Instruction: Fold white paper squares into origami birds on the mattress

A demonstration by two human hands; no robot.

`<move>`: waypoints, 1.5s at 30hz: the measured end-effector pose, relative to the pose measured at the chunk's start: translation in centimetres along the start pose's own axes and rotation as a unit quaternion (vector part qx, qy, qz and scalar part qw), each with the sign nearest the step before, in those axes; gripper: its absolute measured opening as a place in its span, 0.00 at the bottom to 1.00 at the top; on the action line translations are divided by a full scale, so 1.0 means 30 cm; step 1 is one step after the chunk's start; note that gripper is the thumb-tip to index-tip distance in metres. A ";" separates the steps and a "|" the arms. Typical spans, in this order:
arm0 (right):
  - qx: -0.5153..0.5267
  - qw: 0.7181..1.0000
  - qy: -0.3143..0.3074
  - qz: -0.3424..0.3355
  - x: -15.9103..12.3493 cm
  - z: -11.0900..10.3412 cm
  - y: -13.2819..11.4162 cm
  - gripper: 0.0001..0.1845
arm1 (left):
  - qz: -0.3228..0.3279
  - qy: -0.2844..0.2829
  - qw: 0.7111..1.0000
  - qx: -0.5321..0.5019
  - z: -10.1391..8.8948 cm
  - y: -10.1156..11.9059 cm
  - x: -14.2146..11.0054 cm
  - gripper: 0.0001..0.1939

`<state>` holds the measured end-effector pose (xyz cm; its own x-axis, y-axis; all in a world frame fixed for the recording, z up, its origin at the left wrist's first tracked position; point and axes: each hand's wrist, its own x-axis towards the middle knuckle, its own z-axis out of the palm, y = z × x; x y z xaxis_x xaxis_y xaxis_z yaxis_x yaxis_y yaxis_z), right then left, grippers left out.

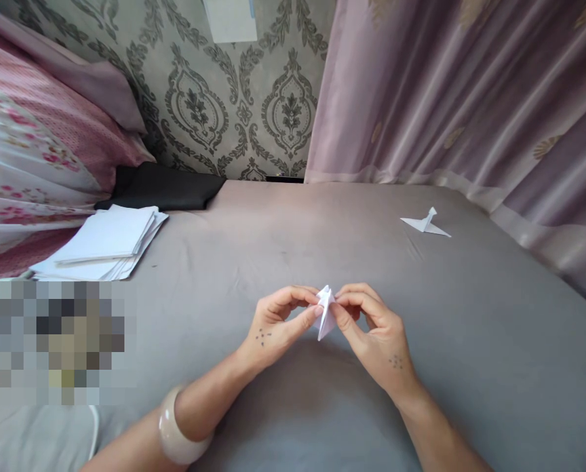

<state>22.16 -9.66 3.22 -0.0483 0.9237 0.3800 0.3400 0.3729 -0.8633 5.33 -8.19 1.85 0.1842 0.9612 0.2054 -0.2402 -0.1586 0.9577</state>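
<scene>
Between my two hands is a small piece of folded white paper, held just above the grey sheet, its narrow point hanging toward me. My left hand pinches its left side between thumb and fingers; a pale bangle circles that wrist. On the opposite side my right hand pinches the paper the same way. The folds under my fingertips are partly hidden. Farther off to the right lies a finished-looking folded paper bird, wings spread, apart from both hands.
A stack of white paper sheets lies at the left, in front of a black flat item. Pink curtains hang along the right, and floral fabric bunches at the left. A white cable runs at the lower left.
</scene>
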 end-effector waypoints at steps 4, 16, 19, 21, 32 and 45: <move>-0.006 1.000 0.011 -0.008 0.000 0.007 -0.006 0.03 | -0.015 -0.004 1.000 -0.013 0.005 -0.001 0.000 0.03; -0.023 0.999 0.019 -0.019 0.004 0.037 -0.003 0.04 | -0.062 0.021 0.997 -0.044 0.026 -0.003 -0.002 0.08; -0.021 0.999 0.038 -0.023 0.007 0.046 -0.002 0.03 | -0.068 0.032 0.996 -0.056 0.026 -0.008 -0.002 0.09; -0.017 0.998 0.048 -0.024 0.008 0.049 -0.003 0.03 | -0.072 0.036 0.994 -0.074 0.026 -0.009 -0.002 0.10; -0.036 0.996 -0.002 -0.077 -0.006 0.029 -0.031 0.12 | -0.019 0.068 0.997 -0.042 0.025 -0.005 -0.004 0.07; 0.068 0.998 -0.016 -0.002 -0.007 0.010 0.007 0.06 | 0.108 -0.006 0.991 0.081 0.005 0.016 -0.013 0.03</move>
<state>21.96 -9.77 2.87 -0.0801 0.9234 0.3754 0.2089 0.3838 -0.8995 5.29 -8.69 2.26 0.1558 0.8983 0.4108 -0.1187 -0.3958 0.9106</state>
